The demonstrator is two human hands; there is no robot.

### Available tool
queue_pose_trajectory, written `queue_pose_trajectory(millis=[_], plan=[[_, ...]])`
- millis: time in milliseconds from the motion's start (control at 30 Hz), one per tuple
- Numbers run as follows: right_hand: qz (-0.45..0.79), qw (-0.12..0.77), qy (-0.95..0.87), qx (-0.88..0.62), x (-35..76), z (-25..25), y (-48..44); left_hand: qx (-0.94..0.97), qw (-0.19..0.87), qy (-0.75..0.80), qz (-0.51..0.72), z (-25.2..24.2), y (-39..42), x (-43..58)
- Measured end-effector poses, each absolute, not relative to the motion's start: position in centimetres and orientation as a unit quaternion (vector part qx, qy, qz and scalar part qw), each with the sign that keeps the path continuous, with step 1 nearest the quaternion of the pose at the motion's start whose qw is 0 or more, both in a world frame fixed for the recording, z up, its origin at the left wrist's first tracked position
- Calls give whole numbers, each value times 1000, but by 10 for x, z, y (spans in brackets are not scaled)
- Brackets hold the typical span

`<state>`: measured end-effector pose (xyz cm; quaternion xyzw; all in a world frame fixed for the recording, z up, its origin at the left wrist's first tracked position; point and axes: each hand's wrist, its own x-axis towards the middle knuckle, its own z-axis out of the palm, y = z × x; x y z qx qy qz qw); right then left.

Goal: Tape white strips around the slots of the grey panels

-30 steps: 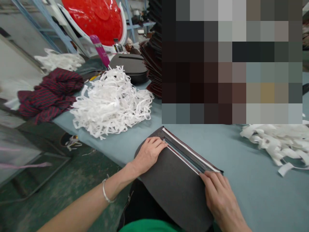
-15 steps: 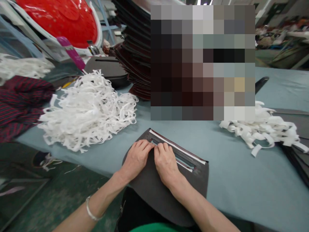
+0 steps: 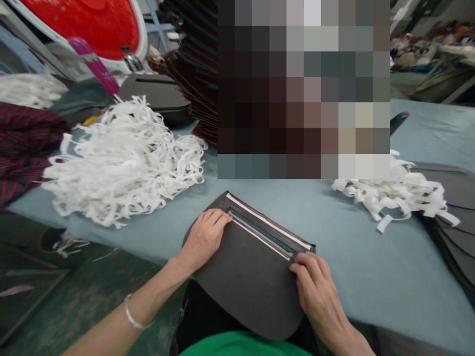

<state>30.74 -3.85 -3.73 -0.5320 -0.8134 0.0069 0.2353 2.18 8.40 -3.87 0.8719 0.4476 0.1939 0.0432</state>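
Note:
A dark grey rounded panel [image 3: 252,277] lies partly over the table's near edge, against my lap. Near its straight far edge is a long narrow slot [image 3: 260,229] with dark red edging. One white strip [image 3: 267,217] runs along the far edge, another white strip [image 3: 261,240] along the slot's near side. My left hand [image 3: 208,235] is closed at the slot's left end, thumb and fingers pinching its edge. At the right end, my right hand [image 3: 315,282] grips the panel with curled fingers. Its fingertips are partly hidden.
A heap of white strips [image 3: 122,158] lies left, a smaller strip pile [image 3: 401,188] right. Behind stands a tall stack of dark pieces [image 3: 196,74]. Striped cloth [image 3: 25,148] hangs over the left edge. Dark grey panels [image 3: 460,217] lie far right. A pixelated block covers the back middle.
My right hand has moved right along the slot, from beside my left hand to the right end. The white strip on the near side now shows along most of the slot. My left hand stays at the left end.

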Motion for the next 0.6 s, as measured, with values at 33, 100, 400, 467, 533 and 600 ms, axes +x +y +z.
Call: queue_pose_trajectory(millis=[33,100,400,467,533,600], plan=[[11,243,-814,-528,307,-39,-37,867,51,451,206,-39,84,22],[14,253,-821,-512,307,-42,-35,852,69,465,232,-37,82,22],[-29,280,-841,-463,319,-62,-28,831,118,463,284,-34,82,19],[-38,282,-845,-452,320,-63,-27,846,121,448,260,-35,83,18],[-43,283,-846,-451,321,-64,-26,853,122,448,240,-35,83,17],[-43,282,-844,-454,320,-62,-25,850,121,456,233,-35,83,18]])
